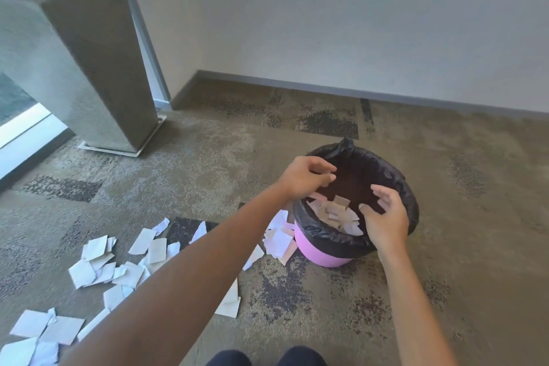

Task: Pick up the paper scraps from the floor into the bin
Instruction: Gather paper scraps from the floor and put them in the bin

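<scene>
Under left forearm [190, 270], paper scraps [98, 270] partly hidden

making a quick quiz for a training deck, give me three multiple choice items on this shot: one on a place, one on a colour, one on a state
1. Where do most of the loose paper scraps lie relative to the bin?
A. On the carpet to its left
B. Against the far wall
C. On top of the tall planter

2. What colour is the bin's body below the black liner?
A. Green
B. Pink
C. Grey

3. What is the state of the two hands over the bin?
A. Both clenched on a big wad of paper
B. Both open with fingers spread, holding nothing visible
C. Both resting on the floor

Answers:
1. A, the scraps spread over the carpet left of the bin.
2. B, a pink band shows under the liner.
3. B, the left hand and right hand hover open above the scraps in the bin.
</scene>
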